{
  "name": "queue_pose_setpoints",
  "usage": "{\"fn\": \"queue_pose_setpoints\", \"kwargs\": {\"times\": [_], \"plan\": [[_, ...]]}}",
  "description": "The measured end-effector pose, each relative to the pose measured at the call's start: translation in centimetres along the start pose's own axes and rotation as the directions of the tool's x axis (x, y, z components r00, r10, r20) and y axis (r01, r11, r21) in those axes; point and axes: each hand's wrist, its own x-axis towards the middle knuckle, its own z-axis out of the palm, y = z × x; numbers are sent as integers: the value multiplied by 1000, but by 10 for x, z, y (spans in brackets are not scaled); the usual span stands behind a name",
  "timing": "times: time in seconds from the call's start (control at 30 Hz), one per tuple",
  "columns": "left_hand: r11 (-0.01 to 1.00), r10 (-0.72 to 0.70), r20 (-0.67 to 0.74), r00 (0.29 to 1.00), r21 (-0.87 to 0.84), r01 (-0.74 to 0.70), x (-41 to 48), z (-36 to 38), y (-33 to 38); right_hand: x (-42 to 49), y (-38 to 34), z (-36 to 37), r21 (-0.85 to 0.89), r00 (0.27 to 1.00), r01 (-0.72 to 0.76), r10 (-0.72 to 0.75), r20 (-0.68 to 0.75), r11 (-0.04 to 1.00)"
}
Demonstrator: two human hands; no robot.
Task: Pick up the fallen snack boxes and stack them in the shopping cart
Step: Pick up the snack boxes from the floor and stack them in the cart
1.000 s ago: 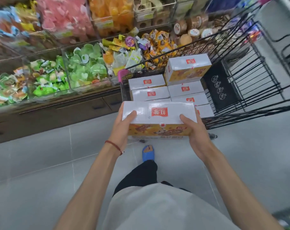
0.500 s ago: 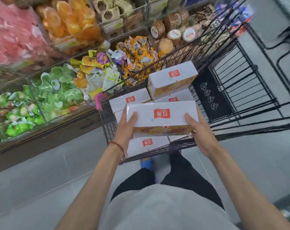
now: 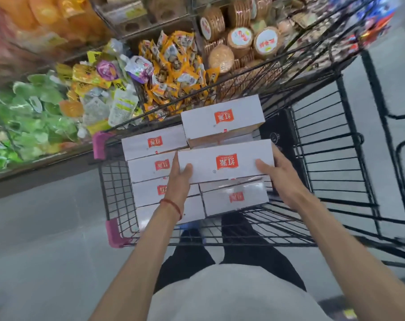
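Note:
I hold a white snack box [image 3: 227, 162] with a red label over the black wire shopping cart [image 3: 118, 198]. My left hand [image 3: 179, 181] grips its left end, thumb on top. My right hand [image 3: 278, 176] grips its right end. The box sits low over the right row of boxes, just in front of a raised box [image 3: 222, 118] on the far stack. Several more white boxes [image 3: 154, 142] lie flat in the cart's left row, and another box [image 3: 235, 198] lies below the held one.
Behind the cart stand store bins of snacks: yellow packets [image 3: 173, 66], round biscuit packs [image 3: 240, 38], green jelly cups [image 3: 30, 112]. The cart's folded child seat [image 3: 278, 137] is to the right of the boxes. Grey tile floor [image 3: 46, 251] surrounds the cart; my legs are at its near edge.
I have stepped up to the cart and carried the box forward and down, from in front of the cart to inside it above the right row.

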Motion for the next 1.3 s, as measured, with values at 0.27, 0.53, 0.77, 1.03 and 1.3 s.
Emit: {"fn": "queue_pose_setpoints", "kwargs": {"times": [0.27,0.53,0.77,1.03,1.3], "plan": [[1000,-29,-54,998,-6,29,24,39,9,52,-3,-24,-51,999,-25,27,27,998],[997,-79,-118,990,12,81,43,61,20,97,-9,-29,-109,997,-60,66,50,992],[993,-112,-165,980,22,117,49,63,25,99,-12,-29,-108,993,-82,90,71,991],[991,-131,-209,969,-23,129,49,65,27,101,-9,-27,-107,994,-57,67,90,993],[989,-138,-233,963,-85,121,44,67,32,98,-9,-26,-134,997,-51,58,46,990]]}}
